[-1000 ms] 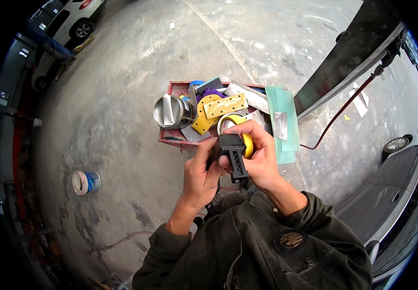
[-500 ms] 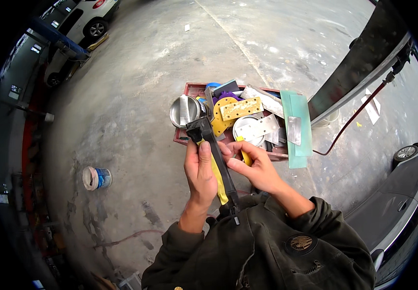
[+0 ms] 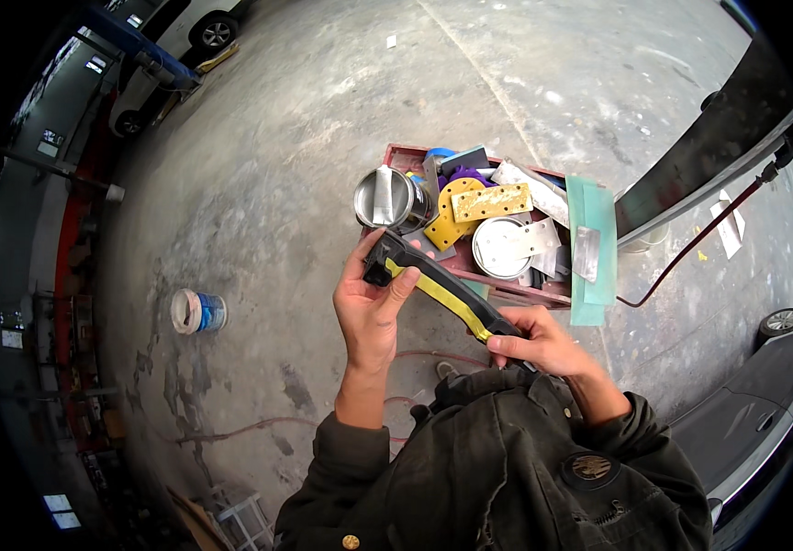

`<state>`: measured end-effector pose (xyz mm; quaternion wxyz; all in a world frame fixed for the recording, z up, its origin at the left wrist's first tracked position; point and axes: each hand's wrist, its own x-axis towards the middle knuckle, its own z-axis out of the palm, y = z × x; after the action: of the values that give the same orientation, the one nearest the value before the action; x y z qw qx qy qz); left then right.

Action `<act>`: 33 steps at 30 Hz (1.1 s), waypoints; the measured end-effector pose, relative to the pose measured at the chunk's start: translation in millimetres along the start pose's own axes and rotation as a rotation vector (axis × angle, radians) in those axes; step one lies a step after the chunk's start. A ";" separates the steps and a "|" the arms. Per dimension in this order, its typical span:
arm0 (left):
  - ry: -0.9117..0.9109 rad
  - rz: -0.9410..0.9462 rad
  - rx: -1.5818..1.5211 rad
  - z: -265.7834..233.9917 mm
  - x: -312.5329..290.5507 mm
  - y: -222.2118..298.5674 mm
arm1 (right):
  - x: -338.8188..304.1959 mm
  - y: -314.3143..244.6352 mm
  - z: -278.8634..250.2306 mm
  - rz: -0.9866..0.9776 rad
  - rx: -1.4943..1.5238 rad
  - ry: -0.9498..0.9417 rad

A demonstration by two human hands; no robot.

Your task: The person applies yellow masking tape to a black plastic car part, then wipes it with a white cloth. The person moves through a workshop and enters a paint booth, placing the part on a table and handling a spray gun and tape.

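Gripping both ends of the black tool, your two hands hold it slantwise in front of your jacket, over the concrete floor. Your left hand is curled round its upper end, thumb lying on the yellow strip along its side. Your right hand pinches the lower end between thumb and fingers, close to your jacket. Neither hand is spread.

Just beyond the tool is the red box. At its left corner, near your left fingertips, is an uncovered can with a pale tube across its mouth. To the can's right are a yellow disc and a perforated yellow strip; nearer you is a round white lid with a metal scraper on it. A green sheet hangs over the box's right end, bearing a metal plate. Well apart, to your left, a bucket is on the floor.
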<state>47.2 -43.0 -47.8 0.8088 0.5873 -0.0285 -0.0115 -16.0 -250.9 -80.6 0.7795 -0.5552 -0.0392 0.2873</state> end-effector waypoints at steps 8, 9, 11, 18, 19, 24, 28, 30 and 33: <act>0.171 0.142 0.267 -12.6 -7.7 2.1 | -5.3 -11.7 -12.6 -0.013 -0.159 0.028; 0.212 0.170 0.298 -14.3 -7.2 -0.7 | -6.2 -11.7 -12.1 -0.060 -0.201 0.081; 0.266 0.188 0.297 -14.4 -9.6 -4.8 | -6.3 -8.4 -8.6 -0.187 -0.339 0.210; 0.183 -0.122 0.067 -2.7 -28.0 -29.0 | -0.3 -9.4 8.0 -0.131 -0.229 0.234; 0.150 -0.248 0.043 3.6 -33.4 -35.0 | 1.7 -8.6 10.2 -0.133 -0.219 0.252; 0.160 -0.307 0.058 19.8 -39.2 -29.5 | 2.5 -7.9 15.1 -0.102 -0.152 0.237; 0.181 -0.278 0.102 21.8 -37.1 -23.7 | -0.2 -0.9 8.8 -0.015 0.170 0.158; 0.181 -0.261 0.070 23.0 -39.0 -22.0 | 1.0 -1.9 12.6 -0.029 0.181 0.174; 0.125 -0.224 0.036 21.6 -43.7 -22.0 | 1.8 -4.1 18.5 -0.049 0.171 0.196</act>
<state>2.6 -68.0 -63.4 0.7918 0.6010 0.0875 -0.0648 -19.9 -235.4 -70.4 0.8309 -0.5109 0.0485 0.2149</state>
